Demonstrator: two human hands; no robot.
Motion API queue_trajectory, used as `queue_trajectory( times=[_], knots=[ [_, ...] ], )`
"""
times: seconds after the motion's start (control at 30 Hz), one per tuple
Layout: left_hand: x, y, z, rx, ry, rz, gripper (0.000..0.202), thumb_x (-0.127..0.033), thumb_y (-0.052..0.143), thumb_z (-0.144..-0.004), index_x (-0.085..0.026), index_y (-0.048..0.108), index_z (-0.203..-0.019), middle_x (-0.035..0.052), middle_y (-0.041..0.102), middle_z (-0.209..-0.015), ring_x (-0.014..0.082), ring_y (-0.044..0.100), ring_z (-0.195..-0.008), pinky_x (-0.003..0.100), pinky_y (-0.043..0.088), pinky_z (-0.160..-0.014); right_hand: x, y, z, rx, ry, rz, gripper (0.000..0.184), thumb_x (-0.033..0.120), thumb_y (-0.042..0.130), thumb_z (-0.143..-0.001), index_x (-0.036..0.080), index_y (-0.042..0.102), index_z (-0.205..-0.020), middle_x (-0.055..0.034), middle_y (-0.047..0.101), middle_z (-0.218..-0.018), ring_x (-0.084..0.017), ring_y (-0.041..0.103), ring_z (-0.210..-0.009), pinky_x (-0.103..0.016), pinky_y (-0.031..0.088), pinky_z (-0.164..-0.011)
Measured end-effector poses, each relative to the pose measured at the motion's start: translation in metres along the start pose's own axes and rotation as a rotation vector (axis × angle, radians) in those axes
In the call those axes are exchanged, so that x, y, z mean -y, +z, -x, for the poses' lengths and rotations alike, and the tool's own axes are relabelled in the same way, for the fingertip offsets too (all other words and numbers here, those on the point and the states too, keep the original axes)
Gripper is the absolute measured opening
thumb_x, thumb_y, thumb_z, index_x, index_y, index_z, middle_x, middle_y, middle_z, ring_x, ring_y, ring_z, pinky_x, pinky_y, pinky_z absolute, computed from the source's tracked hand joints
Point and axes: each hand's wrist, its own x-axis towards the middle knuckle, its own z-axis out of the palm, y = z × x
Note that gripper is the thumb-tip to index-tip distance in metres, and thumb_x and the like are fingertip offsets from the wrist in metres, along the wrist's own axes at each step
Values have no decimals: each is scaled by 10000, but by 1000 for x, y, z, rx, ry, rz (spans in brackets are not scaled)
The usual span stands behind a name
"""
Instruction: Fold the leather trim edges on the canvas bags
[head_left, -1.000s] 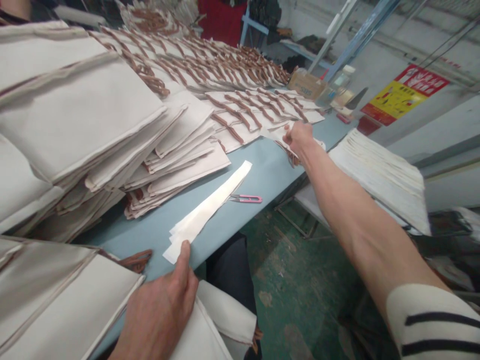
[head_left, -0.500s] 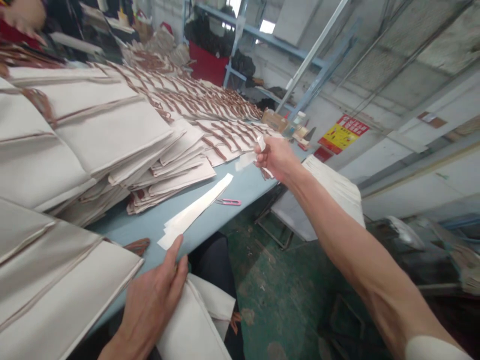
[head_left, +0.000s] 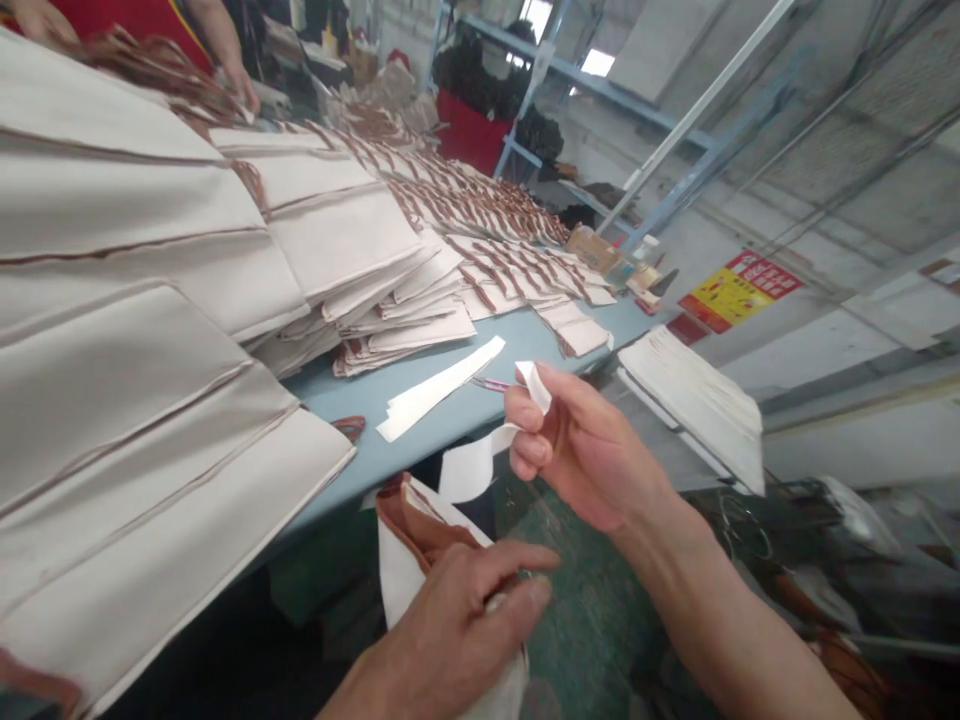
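My right hand (head_left: 570, 440) pinches a white strip (head_left: 469, 470), which looks like paper or tape. One end curls up past the thumb; the other hangs down to the left over the bag. A white bag (head_left: 397, 570) with brown lining is below, its mouth partly open above my lap. Across its side lies my left hand (head_left: 457, 620), gripping the cloth with the index finger and thumb stretched to the right. More white strips (head_left: 442, 390) lie fanned on the blue-grey table (head_left: 322, 480). Small pink-handled snips (head_left: 491, 384) rest beside them, partly behind my right fingers.
Stacks of white bags (head_left: 150, 390) with brown edging cover the left of the table. Rows of bags with brown straps (head_left: 480, 200) run toward the back. A co-worker's hand (head_left: 238, 85) is at upper left. A white stack (head_left: 697, 400) stands right, beyond the table edge.
My right hand has come back from the far end of the table with the strip. My left hand has moved right, and the bag's brown-lined mouth now shows.
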Motion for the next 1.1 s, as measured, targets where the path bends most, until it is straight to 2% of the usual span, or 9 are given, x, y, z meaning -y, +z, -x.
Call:
queue_trajectory(
  times=[0.13, 0.23, 0.33, 0.5, 0.67, 0.83, 0.93, 1.03, 1.1],
  knots=[
    [-9, 11, 6, 76, -56, 432, 498, -246, 742, -816, -160, 767, -1306, -105, 414, -579, 85, 342, -515, 206, 274, -508, -16, 8, 23, -15, 33, -54, 371, 417, 890, -874, 170, 661, -718, 79, 629, -631, -45, 585, -455, -139, 571, -493],
    [-6, 6, 5, 4, -36, 727, 674, -207, 882, -715, -204, 719, -1369, -77, 595, -689, 77, 452, -567, 174, 348, -541, -31, 7, 46, -70, 38, -71, 395, 454, 831, -935, 169, 670, -714, 66, 614, -607, -58, 602, -459, -140, 558, -489],
    [3, -2, 10, -58, 10, 850, 863, -355, 980, -719, -235, 641, -1503, -8, 752, -782, 138, 645, -631, 216, 505, -618, -54, -2, 67, -173, 72, -91, 388, 480, 834, -932, 179, 662, -760, 68, 621, -625, -60, 565, -425, -156, 540, -447],
    [14, -11, 29, -344, 1, 628, 437, -604, 812, -911, -210, 857, -1095, 59, 828, -816, 195, 755, -700, 282, 618, -719, -97, -23, 87, -383, 142, -129, 476, 555, 877, -862, 187, 596, -754, 67, 592, -645, -67, 545, -445, -169, 525, -445],
    [18, -29, 40, -447, -80, 264, 554, -679, 697, -955, -154, 873, -935, 82, 818, -786, 220, 741, -704, 280, 613, -697, -126, -32, 92, -453, 273, -237, 517, 573, 926, -790, 204, 566, -760, 80, 522, -696, -60, 478, -495, -167, 483, -459],
    [14, -41, 46, -469, -123, 75, 530, -580, 591, -1028, -136, 879, -1006, 41, 754, -691, 194, 686, -620, 250, 562, -589, -153, -45, 94, -496, 350, -176, 531, 698, 835, -828, 246, 567, -904, 90, 490, -681, -94, 446, -490, -219, 448, -476],
    [12, -42, 49, -410, -34, -31, 400, -410, 565, -1062, -174, 888, -1056, 13, 760, -707, 162, 677, -614, 229, 564, -637, -160, -64, 93, -558, 273, 158, 605, 815, 663, -898, 241, 601, -1082, 64, 548, -639, -157, 507, -531, -274, 458, -527],
    [13, -42, 52, -335, 55, -150, 321, -300, 577, -1061, -216, 880, -1125, 13, 809, -818, 169, 749, -741, 218, 581, -752, -148, -77, 89, -629, 124, 659, 497, 697, 655, -955, 221, 651, -1097, 16, 624, -664, -220, 600, -664, -335, 491, -669],
    [14, -43, 54, -279, 97, -185, 309, -264, 575, -1067, -223, 862, -1173, 10, 818, -841, 162, 764, -749, 207, 578, -755, -132, -72, 85, -560, 56, 837, 401, 610, 617, -983, 223, 701, -1047, -31, 697, -764, -252, 658, -783, -367, 503, -767]
  ],
)
